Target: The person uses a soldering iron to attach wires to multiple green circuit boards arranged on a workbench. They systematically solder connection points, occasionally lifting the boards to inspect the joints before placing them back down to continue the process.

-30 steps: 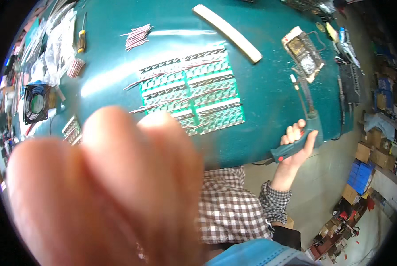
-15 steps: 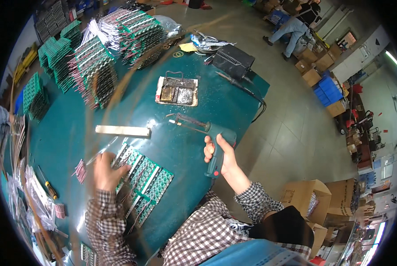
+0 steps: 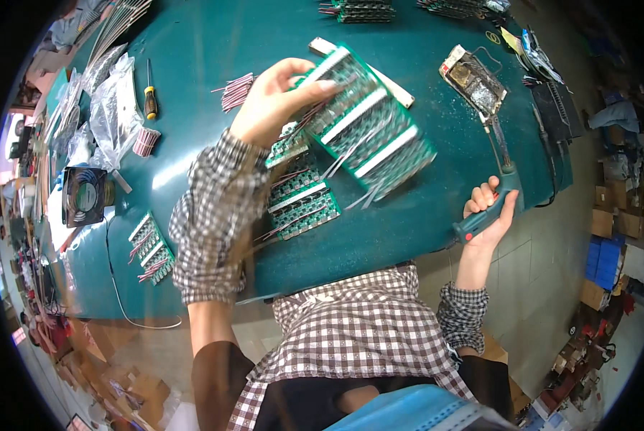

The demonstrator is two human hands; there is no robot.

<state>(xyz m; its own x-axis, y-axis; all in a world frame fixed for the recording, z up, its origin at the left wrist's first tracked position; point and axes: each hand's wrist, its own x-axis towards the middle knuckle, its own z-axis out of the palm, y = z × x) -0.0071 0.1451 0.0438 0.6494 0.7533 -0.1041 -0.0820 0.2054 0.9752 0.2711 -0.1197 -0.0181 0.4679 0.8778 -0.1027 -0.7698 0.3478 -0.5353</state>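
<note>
My left hand [image 3: 277, 100] grips a green circuit board panel [image 3: 371, 108] by its left edge, thumb on top. The panel is tilted above the table and smeared by motion; short wires hang from its near side. Under and beside it, another circuit board panel [image 3: 304, 208] with red and black wires lies on the table. My right hand [image 3: 488, 208] is wrapped round the handle of a green soldering gun [image 3: 507, 179]. The gun's tip points away from me, close to a small tray [image 3: 475, 80] with silvery and brown contents. A pale bar [image 3: 397, 90] lies partly behind the raised panel.
Left of my arm are a wire bundle [image 3: 237, 93], a screwdriver [image 3: 150, 100], plastic bags [image 3: 115, 108], a fan [image 3: 86, 195] and a small board [image 3: 151, 248]. Stacked boards [image 3: 358, 10] stand at the far edge. A black box [image 3: 557, 111] sits at the far right.
The view has swung left. My left hand has raised a panel off the table, and another panel now shows beneath. The soldering gun, still in my right hand, has its tip nearer the tray.
</note>
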